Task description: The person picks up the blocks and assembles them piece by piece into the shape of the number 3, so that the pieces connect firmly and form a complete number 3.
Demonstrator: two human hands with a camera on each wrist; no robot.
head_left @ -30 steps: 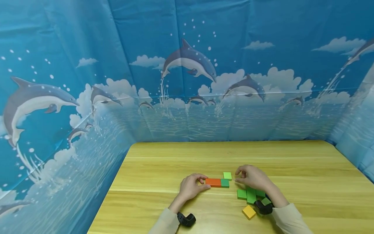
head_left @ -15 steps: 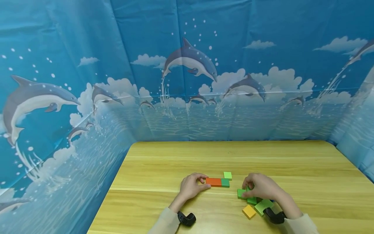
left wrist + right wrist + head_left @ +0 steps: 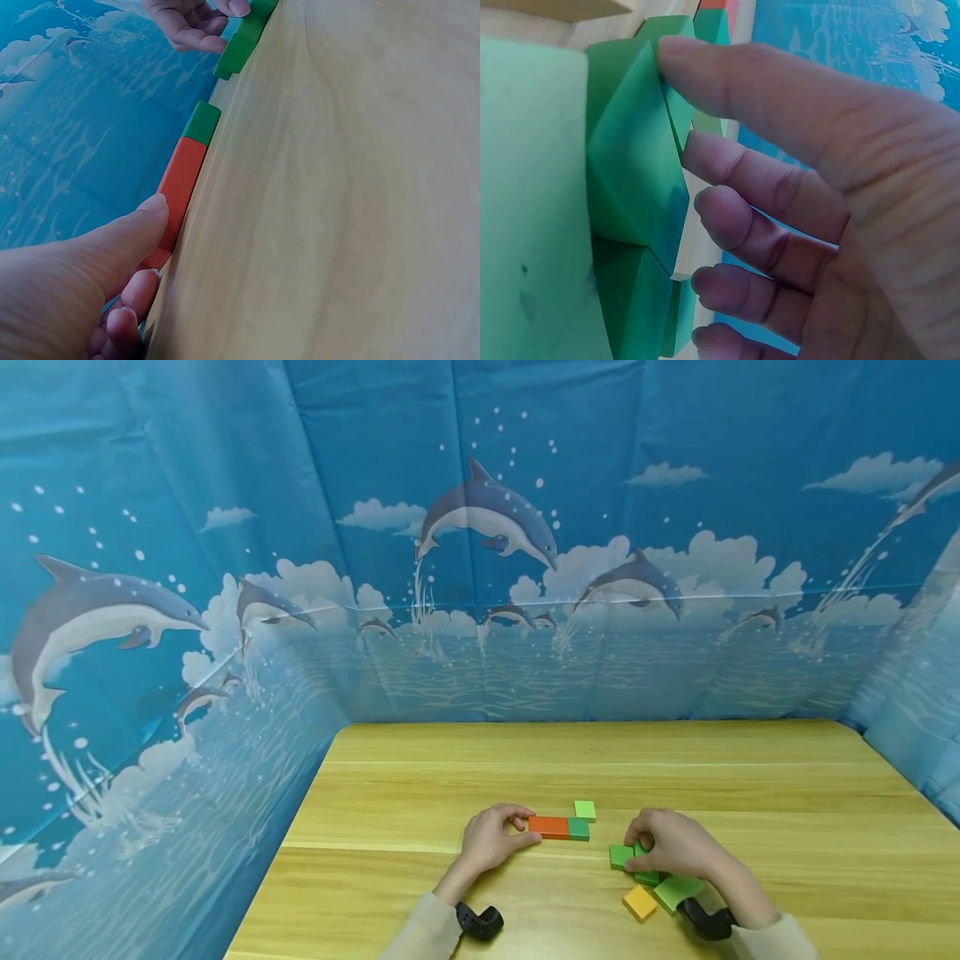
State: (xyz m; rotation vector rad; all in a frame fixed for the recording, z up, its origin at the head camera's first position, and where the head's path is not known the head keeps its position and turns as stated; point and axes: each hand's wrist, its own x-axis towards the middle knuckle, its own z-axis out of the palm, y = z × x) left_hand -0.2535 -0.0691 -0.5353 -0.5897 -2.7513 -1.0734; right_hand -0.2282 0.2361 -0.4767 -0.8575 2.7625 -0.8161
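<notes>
Nearby, a yellow-orange square block [image 3: 640, 903] lies on the wood-grain table [image 3: 375, 827]; just past it, the right hand [image 3: 671, 843] pinches a flat green block [image 3: 637, 157]. Farther, the left hand [image 3: 489, 838] pinches a red-orange rectangular block [image 3: 549, 827] touching a dark-green square block [image 3: 578, 829], a lime square block [image 3: 584, 811] just behind.

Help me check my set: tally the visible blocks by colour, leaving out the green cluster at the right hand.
Orange-red rectangular block: 1
Dark green square block: 1
Lime-green square block: 1
Yellow-orange square block: 1
Total: 4
</notes>
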